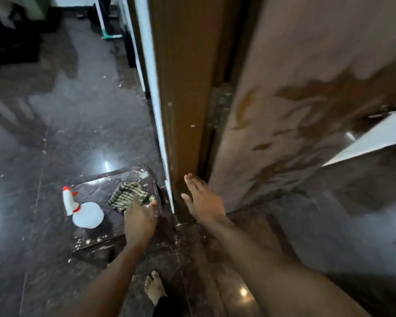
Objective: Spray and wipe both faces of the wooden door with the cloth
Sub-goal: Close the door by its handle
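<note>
- The wooden door (306,106) stands open on the right, hinged to the brown door frame (188,99). Its pale face carries darker wet-looking patches.
- The right hand (202,202) is flat against the foot of the door frame, with its fingers straight and close together and the thumb held out to the left.
- The left hand (139,221) reaches down onto the near edge of the cloth (128,194) with the thumb spread to the right. Whether the fingers pinch the fabric I cannot tell (they are foreshortened and blurred).
- The striped cloth lies crumpled at the right edge of a dark mat (96,186) on the floor (55,133), beside the frame.
- The white spray bottle (87,213), which has a red nozzle, sits at the mat's left edge, apart from the cloth.
- A bare foot (154,287) stands on the floor below the hands.
</note>
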### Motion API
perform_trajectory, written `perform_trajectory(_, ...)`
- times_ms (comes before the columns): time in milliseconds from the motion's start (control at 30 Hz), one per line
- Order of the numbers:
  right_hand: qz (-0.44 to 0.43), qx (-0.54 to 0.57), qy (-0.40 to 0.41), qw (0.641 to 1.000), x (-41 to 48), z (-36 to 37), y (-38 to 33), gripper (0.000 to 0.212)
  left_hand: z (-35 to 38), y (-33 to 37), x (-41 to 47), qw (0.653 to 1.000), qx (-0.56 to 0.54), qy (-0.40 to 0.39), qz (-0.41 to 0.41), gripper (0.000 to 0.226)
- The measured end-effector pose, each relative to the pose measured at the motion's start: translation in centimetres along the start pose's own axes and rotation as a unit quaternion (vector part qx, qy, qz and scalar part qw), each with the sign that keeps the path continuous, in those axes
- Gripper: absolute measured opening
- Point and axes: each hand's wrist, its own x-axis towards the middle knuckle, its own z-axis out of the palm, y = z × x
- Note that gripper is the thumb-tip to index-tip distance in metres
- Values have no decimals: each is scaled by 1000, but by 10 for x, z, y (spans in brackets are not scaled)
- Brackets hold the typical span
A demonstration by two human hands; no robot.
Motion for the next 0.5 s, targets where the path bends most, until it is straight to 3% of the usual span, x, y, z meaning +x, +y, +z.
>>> perform_trajectory(167, 65, -15, 65, 996, -98, -45, 64, 56, 12, 77, -78, 980, 70, -19, 185, 47)
perform_trajectory(333, 146, -28, 156, 976, -179, -122, 139, 56, 41, 190, -133, 964, 36, -72, 254, 32)
perform_trajectory(400, 180, -51, 190, 964, -212, -154, 176, 55, 68, 243, -152, 958, -30, -111, 264, 30)
perform_trajectory(500, 236, -61, 233, 941, -258, -188, 224, 56, 100, 318, -183, 943, -21, -117, 310, 33)
